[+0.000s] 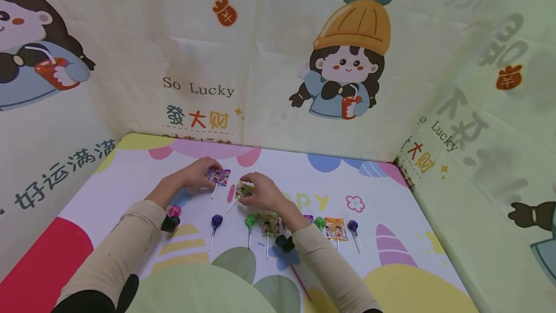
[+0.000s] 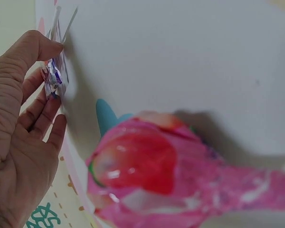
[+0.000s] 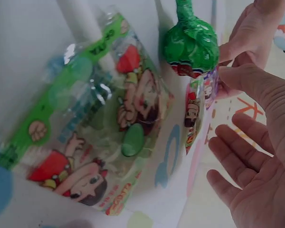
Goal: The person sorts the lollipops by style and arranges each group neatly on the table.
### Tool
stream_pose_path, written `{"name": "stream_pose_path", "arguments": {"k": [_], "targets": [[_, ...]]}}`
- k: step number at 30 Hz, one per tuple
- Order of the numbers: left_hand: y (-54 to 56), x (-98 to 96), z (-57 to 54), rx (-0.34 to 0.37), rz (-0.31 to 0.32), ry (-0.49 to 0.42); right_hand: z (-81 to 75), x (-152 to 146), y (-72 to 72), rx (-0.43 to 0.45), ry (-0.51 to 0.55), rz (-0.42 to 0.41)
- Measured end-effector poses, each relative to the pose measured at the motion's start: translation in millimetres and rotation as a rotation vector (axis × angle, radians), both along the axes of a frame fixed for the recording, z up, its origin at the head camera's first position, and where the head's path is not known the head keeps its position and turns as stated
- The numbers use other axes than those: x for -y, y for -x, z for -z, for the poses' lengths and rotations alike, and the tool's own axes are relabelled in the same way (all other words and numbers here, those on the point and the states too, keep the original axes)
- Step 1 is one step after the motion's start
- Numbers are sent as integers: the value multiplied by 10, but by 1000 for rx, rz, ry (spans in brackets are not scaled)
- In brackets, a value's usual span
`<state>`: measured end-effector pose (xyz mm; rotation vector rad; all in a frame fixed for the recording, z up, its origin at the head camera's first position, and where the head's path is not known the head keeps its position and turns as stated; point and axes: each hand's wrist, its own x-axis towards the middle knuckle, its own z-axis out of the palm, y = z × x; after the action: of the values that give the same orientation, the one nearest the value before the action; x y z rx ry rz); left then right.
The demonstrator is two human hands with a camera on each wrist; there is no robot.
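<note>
Head view: pinching a purple packet lollipop [image 1: 223, 177] in the left hand [image 1: 197, 175], beyond and left of the green ball lollipop [image 1: 250, 221]; pinching a yellow-green packet lollipop [image 1: 244, 189] in the right hand [image 1: 262, 193], just beyond that ball lollipop. Both forearms stretched forward, remaining right fingers spread and slightly bent. Lying left of the green ball lollipop, a dark-purple ball lollipop [image 1: 216, 221]; just right, a green packet lollipop [image 1: 269, 226].

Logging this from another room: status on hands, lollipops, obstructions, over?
Left hand: holding purple-packeted lollipop. Right hand: holding green-packeted lollipop. Round green lollipop: nearer the person, apart from both hands. No obstruction seen between hands.
</note>
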<state>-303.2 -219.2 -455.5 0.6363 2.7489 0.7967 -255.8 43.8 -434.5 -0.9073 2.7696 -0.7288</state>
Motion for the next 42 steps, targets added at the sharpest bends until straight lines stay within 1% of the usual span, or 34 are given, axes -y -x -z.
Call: {"name": "stream_pose_path", "arguments": {"k": [5,11,15,20,27,35,42], "targets": [[-8,-6,5,1,2,0,39,28,7,54,-77,58],[-14,-11,-5,10,-10,-5,88,42,35,49,-137,63],[-6,-13,-1,8,-6,2,111,39,51,35,-133,57],[-16,-22,4,22,-18,4,118,37,66,27,-123,54],[-41,-27,-6,28,-29,8,122,53,101,41,-115,51],[-41,-29,3,39,-33,-2,130,64,183,31,-93,29],[-60,-26,-20,51,-34,-10,99,113,295,42,-54,39]]}}
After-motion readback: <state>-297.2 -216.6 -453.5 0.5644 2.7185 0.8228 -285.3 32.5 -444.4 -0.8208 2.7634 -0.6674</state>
